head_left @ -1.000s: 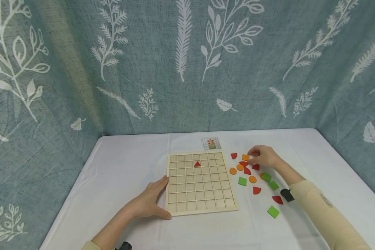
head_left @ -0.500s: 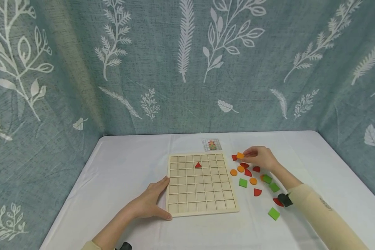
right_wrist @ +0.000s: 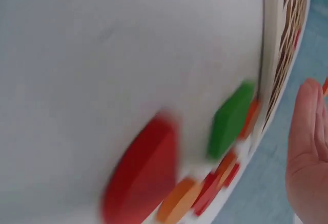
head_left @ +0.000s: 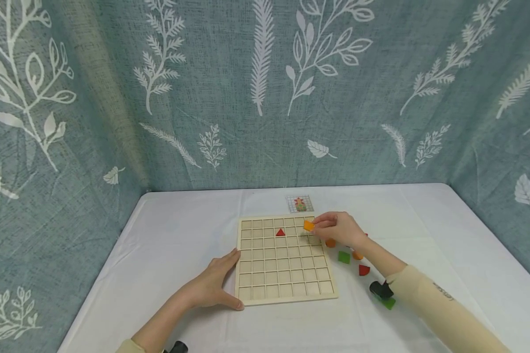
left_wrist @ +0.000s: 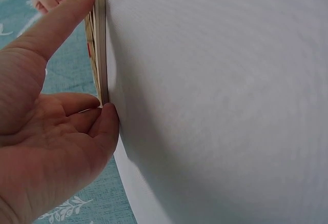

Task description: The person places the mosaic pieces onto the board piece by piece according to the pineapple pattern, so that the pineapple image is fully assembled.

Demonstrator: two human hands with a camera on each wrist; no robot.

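A pale wooden board (head_left: 276, 266) with a square grid lies on the white table. My left hand (head_left: 208, 283) rests against its left side, thumb at the near corner; the left wrist view has fingertips (left_wrist: 108, 112) touching the board's edge. Between finger and thumb, my right hand (head_left: 339, 229) pinches an orange square tile (head_left: 308, 225) over the board's far right cells. One red triangle tile (head_left: 280, 233) sits in a cell near the far side. In the right wrist view the orange tile is mostly cut off by the frame.
Loose tiles lie right of the board, including a green square (head_left: 344, 257), a red quarter circle (head_left: 364, 270) and an orange disc (head_left: 331, 242). My right arm covers several others. A small printed card (head_left: 299, 204) with a gridded picture lies beyond the board.
My right hand picked up the orange square tile from the loose pieces and carried it left over the board. My left hand stayed at the board's edge.
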